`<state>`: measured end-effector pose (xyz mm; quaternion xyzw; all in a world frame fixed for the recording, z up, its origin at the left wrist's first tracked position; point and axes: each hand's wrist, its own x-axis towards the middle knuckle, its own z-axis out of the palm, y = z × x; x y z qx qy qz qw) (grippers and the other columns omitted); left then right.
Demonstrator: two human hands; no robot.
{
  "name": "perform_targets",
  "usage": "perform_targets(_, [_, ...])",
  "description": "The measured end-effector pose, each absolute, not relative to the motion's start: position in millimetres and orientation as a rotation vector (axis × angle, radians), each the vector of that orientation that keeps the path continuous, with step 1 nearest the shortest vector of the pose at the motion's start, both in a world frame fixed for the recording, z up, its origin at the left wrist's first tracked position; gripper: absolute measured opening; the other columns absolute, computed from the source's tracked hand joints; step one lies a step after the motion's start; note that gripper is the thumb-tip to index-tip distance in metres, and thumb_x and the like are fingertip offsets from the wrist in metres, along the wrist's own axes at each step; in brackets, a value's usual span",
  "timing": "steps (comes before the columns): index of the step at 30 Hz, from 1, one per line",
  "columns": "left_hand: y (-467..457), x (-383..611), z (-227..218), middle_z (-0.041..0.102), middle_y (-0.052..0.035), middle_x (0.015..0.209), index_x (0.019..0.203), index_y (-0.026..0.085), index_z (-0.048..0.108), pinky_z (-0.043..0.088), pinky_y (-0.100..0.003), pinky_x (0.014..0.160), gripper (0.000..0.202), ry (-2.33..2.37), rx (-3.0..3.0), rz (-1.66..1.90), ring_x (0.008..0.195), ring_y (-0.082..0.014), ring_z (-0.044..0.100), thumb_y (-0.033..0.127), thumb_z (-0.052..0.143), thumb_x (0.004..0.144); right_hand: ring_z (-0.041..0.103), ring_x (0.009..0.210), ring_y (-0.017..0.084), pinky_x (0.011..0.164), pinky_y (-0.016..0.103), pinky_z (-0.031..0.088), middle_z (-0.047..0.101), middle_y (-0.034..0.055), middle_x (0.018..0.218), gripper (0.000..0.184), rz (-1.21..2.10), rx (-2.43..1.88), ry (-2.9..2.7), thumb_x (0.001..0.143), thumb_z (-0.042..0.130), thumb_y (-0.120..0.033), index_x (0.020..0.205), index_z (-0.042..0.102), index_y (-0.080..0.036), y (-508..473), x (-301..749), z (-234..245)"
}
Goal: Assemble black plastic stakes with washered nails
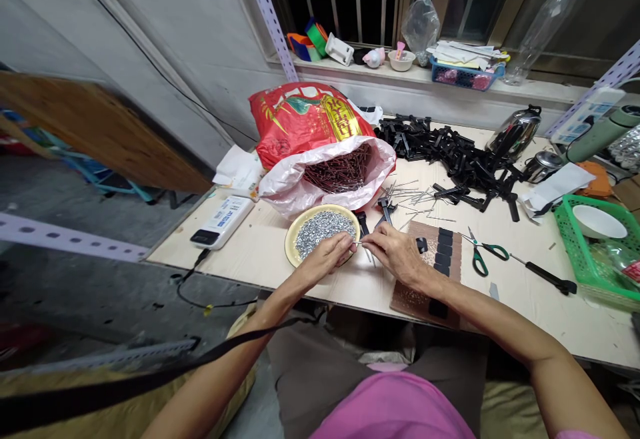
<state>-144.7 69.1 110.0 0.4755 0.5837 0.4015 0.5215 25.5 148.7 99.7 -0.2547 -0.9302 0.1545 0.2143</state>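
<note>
My left hand (pixel 326 257) rests on the near rim of a yellow bowl (pixel 293 235) filled with small silver nuts (pixel 320 227); its fingers are pinched together on something too small to make out. My right hand (pixel 395 252) is closed right beside it and pinches a thin metal pin (pixel 359 243) that points toward the left fingers. Both hands meet over the plywood table (pixel 260 252), just left of a brown board (pixel 425 279) carrying black pieces (pixel 444 250).
A red-and-white bag (pixel 325 152) of dark pins lies behind the bowl, with loose pins (pixel 410 195) and a heap of black plastic parts (pixel 450 152). Green-handled scissors (pixel 483 252), a black-handled tool (pixel 547 275), a green basket (pixel 570 239), two kettles (pixel 515 132) and a white device (pixel 223 222) sit around.
</note>
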Motion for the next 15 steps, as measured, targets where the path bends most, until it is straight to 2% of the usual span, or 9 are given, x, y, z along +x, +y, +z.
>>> perform_targets(6, [70,-143,111,0.027,0.0080,0.055,0.071,0.021,0.042,0.016,-0.019,0.039,0.048,1.378,1.114,0.971,0.047,-0.0075,0.023,0.068,0.047,0.078,0.058,0.073,0.012,0.059,0.021,0.039,0.062,0.0040,0.087,0.022,0.358,-0.698,-2.588,0.096,0.049,-0.031,0.098,0.068,-0.020,148,23,101])
perform_targets(11, [74,-137,108,0.028,0.0087,0.054,0.067,0.022,0.037,0.017,-0.019,0.039,0.047,1.434,1.115,1.017,0.045,-0.0070,0.023,0.066,0.050,0.075,0.060,0.077,0.013,0.065,0.022,0.042,0.064,0.0037,0.089,0.019,0.409,-0.682,-2.601,0.093,0.055,-0.031,0.105,0.065,-0.020,144,29,104])
perform_targets(13, [75,-135,109,0.029,0.0082,0.053,0.067,0.022,0.040,0.019,-0.019,0.039,0.044,1.464,1.167,0.984,0.044,-0.0076,0.025,0.064,0.048,0.077,0.060,0.078,0.013,0.066,0.021,0.042,0.064,0.0033,0.089,0.017,0.443,-0.711,-2.598,0.094,0.053,-0.028,0.103,0.065,-0.020,141,38,105])
perform_targets(15, [72,-138,108,0.033,0.0071,0.053,0.074,0.020,0.049,0.021,-0.020,0.039,0.041,1.493,1.257,0.914,0.044,-0.0087,0.029,0.061,0.047,0.078,0.060,0.079,0.013,0.068,0.022,0.043,0.064,0.0038,0.091,0.017,0.444,-0.750,-2.579,0.095,0.050,-0.026,0.099,0.065,-0.020,139,53,105])
